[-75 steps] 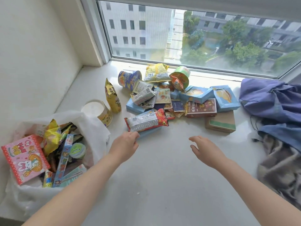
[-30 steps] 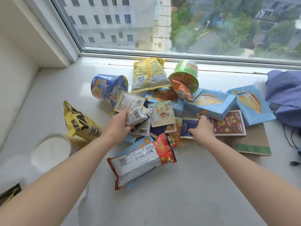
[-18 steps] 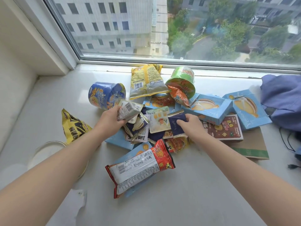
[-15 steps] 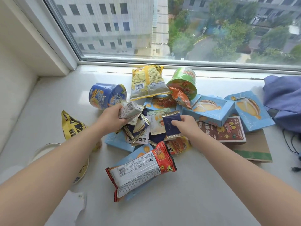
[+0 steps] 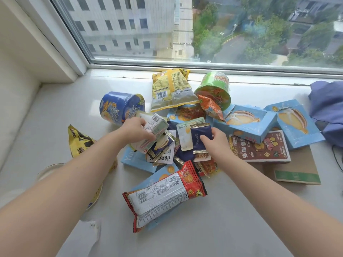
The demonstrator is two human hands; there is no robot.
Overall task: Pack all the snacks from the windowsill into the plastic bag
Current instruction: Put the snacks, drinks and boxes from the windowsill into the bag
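Snacks (image 5: 187, 113) heaped on the windowsill (image 5: 232, 229) by the glass: left hand (image 5: 136, 133) clenched round several small packets (image 5: 156, 126), right hand (image 5: 217, 145) pinching a navy sachet (image 5: 201, 138), apparently gathering handfuls for bagging.

Your left hand (image 5: 136, 129) holds a small pale packet (image 5: 156, 127) over the snack pile on the windowsill (image 5: 241, 229). Your right hand (image 5: 216, 143) pinches a dark blue packet (image 5: 201, 139) just beside it. A long red and white bag (image 5: 165, 194) lies near you (barcode side up). A blue cup (image 5: 118, 107) lies tipped over, far left.
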